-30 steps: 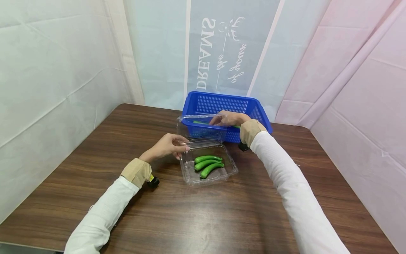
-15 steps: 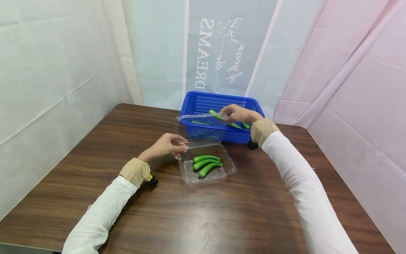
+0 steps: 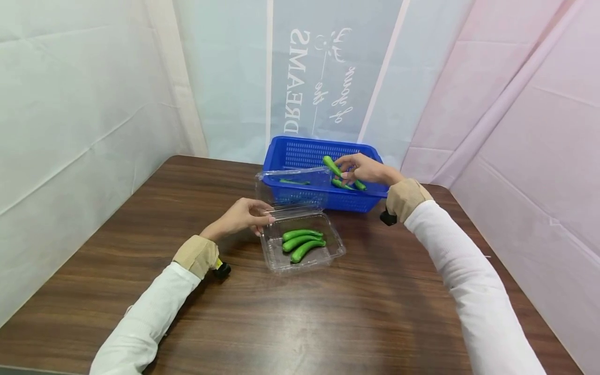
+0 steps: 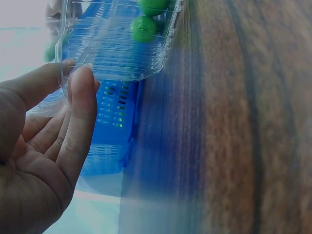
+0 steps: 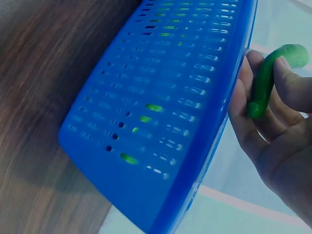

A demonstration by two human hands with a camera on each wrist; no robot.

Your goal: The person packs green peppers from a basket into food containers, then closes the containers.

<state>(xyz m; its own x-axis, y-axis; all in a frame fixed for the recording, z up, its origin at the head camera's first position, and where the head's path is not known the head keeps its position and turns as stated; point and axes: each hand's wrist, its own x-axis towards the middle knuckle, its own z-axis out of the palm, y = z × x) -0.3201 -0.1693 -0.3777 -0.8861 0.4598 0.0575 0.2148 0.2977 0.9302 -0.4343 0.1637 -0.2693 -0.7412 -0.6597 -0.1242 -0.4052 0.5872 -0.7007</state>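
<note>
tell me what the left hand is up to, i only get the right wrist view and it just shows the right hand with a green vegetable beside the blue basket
Observer: The left hand pinches an edge of a clear container on the table.
Operator: ok and is anything in that container
Observer: Yes, three green vegetables lie side by side inside it.
</note>
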